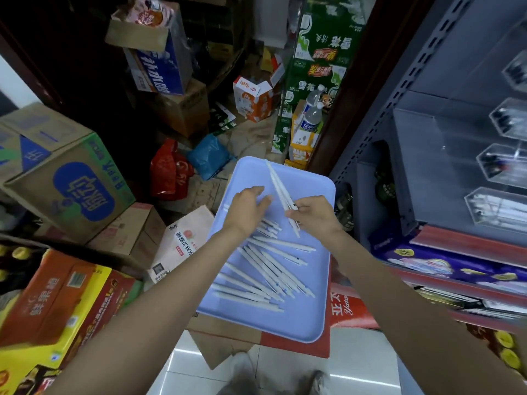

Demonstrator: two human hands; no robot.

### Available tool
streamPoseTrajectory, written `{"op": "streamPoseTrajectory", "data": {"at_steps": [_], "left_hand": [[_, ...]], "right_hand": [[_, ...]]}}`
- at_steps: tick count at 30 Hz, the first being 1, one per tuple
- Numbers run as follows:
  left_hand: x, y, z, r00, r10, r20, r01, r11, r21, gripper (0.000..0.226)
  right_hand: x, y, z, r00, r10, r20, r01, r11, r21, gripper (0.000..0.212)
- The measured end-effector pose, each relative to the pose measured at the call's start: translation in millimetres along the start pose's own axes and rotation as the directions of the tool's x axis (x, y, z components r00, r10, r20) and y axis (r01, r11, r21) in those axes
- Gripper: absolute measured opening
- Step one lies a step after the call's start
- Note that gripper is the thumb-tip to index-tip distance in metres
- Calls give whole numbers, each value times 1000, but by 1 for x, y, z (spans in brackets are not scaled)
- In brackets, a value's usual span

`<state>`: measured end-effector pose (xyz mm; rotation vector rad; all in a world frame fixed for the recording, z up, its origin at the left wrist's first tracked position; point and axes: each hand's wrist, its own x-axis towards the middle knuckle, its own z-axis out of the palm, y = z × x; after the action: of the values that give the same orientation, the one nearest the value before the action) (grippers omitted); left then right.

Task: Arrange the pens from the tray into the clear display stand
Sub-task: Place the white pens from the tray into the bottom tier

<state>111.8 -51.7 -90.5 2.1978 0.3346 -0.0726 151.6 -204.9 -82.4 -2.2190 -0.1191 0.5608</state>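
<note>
The step in hand looks like gathering a small bunch of pens before carrying it to the stand; the right hand has its fingers curled round a few white pens that fan up and away from it over the far half of the blue tray, while the left hand hovers just beside it with fingers loosely extended and holding nothing that I can make out, its fingertips near the held bunch; the two hands are close but apart. Most of the task remains, by my reading: a loose heap of pens lies scattered at mixed angles across the near half of the tray; the clear display stand sits on the shelf to the right, its tiered compartments facing out, the lowest one already showing pale pens inside, the upper ones holding something dark I cannot identify. To do this step well, the left hand should square the held pens so their tips line up and their barrels lie parallel, since a fanned bunch is likely to catch on a compartment's edge; the grip should sit near the middle of the barrels so neither end droops; a modest handful is safer than a large one, as smooth barrels may slide against each other; the tray appears to rest on cartons rather than a bench, so pressing down hard on it risks tipping it and spilling the heap.
</note>
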Motion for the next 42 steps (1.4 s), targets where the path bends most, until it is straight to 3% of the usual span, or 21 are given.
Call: {"op": "streamPoseTrajectory", "data": {"at_steps": [1, 3, 8, 11, 15, 18, 23, 25, 30, 32, 37, 40, 42], "left_hand": [[-2, 15, 1, 999, -41, 14, 43, 979, -197, 29], [-8, 43, 1, 997, -78, 26, 81, 907, -412, 32], [-22, 102, 6, 999, -44, -16, 31, 867, -497, 25], [-29, 137, 10, 985, 123, -123, -155, 938, -309, 32], [-50, 193, 26, 915, 397, 74, -401, 915, 40, 29], [-59, 226, 50, 860, 482, 167, -508, 840, 191, 24], [-62, 265, 82, 812, 518, 267, -580, 763, 284, 20], [-64, 280, 95, 810, 543, 221, -586, 753, 298, 23], [-66, 287, 118, 842, 536, -52, -496, 809, 315, 24], [-67, 286, 129, 846, 526, -89, -482, 825, 295, 20], [-73, 289, 145, 852, 519, -73, -490, 838, 241, 44], [-80, 291, 146, 819, 562, -121, -538, 823, 183, 41], [-84, 291, 147, 818, 553, -161, -537, 833, 133, 31]], "right_hand": [[-6, -2, -4, 1000, -19, 1, 19, 998, 57, 36], [-20, -9, -15, 998, -70, 2, 69, 988, 135, 32], [-54, -20, -66, 983, -182, -18, 183, 973, 144, 13], [-77, -16, -114, 964, -224, -143, 249, 949, 192, 16], [-112, -3, -186, 912, -281, -299, 379, 855, 353, 45], [-127, 20, -228, 885, -320, -338, 449, 779, 438, 31], [-141, 59, -275, 864, -317, -390, 485, 729, 483, 13], [-147, 74, -293, 860, -296, -415, 484, 728, 485, 14], [-152, 109, -335, 841, -154, -519, 475, 669, 571, 17], [-152, 123, -345, 839, -128, -529, 454, 700, 551, 15], [-143, 143, -347, 879, -148, -454, 358, 833, 422, 16], [-133, 146, -348, 865, -223, -449, 292, 952, 92, 8], [-130, 145, -347, 866, -274, -418, 265, 961, -81, 3]]}}
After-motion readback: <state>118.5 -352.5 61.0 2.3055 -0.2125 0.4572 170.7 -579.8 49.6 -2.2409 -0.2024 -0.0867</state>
